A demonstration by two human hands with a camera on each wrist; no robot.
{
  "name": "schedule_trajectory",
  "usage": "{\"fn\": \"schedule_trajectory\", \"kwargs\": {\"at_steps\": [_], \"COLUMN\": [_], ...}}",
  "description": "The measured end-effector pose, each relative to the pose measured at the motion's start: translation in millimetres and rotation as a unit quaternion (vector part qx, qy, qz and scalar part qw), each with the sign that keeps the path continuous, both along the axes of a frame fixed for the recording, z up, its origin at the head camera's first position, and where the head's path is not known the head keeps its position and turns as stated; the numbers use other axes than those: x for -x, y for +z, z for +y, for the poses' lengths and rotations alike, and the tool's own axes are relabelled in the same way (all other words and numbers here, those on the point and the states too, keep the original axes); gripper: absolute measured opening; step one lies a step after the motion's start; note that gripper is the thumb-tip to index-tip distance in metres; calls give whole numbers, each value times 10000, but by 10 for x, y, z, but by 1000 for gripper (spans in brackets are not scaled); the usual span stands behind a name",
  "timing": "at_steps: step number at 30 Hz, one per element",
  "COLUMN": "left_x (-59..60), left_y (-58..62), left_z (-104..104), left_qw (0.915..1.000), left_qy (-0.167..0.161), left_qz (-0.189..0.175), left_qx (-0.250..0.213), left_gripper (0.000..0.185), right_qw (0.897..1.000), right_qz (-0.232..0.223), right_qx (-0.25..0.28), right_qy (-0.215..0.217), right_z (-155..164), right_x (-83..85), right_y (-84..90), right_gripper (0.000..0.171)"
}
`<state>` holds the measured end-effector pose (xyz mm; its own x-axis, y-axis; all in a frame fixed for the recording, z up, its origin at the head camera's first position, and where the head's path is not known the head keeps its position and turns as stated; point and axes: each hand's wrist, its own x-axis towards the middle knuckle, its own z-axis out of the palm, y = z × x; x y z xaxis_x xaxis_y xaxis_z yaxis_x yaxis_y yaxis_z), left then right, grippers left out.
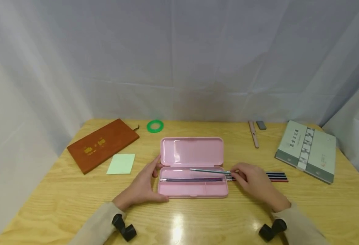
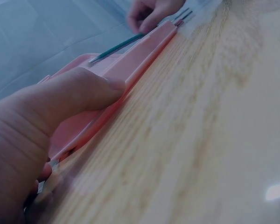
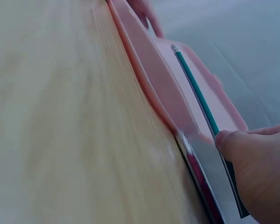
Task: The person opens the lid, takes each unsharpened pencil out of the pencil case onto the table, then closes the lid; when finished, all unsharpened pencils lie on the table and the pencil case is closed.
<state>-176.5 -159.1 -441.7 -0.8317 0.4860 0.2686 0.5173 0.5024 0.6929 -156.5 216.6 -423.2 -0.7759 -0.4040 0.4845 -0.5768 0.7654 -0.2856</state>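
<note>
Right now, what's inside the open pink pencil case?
In the pink pencil case, one dark pencil lies in the long compartment. The right hand holds a green pencil above it, hiding that end.

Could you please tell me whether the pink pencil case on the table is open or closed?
Open. The pink plastic pencil case has its lid laid back flat behind the tray, where a dark pencil lies.

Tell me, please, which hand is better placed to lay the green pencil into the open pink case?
Right. The right hand already pinches the green pencil over the pink pencil case, while the left hand rests against the case's left end, probably steadying it.
</note>
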Motion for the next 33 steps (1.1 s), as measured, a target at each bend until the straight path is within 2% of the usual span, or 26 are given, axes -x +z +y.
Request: {"fn": "schedule_trajectory", "kwargs": {"at_steps": [6,10,14,17,21,25,29,33], "left_x": [0,-4,1,6,-11,-26,-18,-5], "left_y": [-4,-11,-20,-17,-13,-16,-4,7], "left_z": [-31,-51,-33,-13,2,16,31,30], "left_qw": [9999,9999,9999,9999,9999,9998,9999,9999], "left_qy": [71,87,6,-17,30,23,25,93], "left_qz": [-69,-99,-76,-34,-73,-152,-121,-89], "left_qx": [63,44,81,106,96,94,92,83], "left_gripper": [133,133,132,132,132,133,133,132], "right_qw": [9976,9959,9953,9952,9952,9948,9946,9968], "right_qz": [-143,-222,-27,101,36,73,238,220], "right_qx": [212,433,461,342,105,-65,-219,-166], "right_qy": [-649,-763,-855,-906,-968,-1009,-989,-748], "right_z": [498,722,882,937,953,927,829,613], "right_x": [-301,-458,-547,-559,-553,-531,-441,-329], "right_y": [-127,-198,-227,-232,-237,-249,-243,-235], "right_gripper": [18,20,26,27,24,31,40,40]}}
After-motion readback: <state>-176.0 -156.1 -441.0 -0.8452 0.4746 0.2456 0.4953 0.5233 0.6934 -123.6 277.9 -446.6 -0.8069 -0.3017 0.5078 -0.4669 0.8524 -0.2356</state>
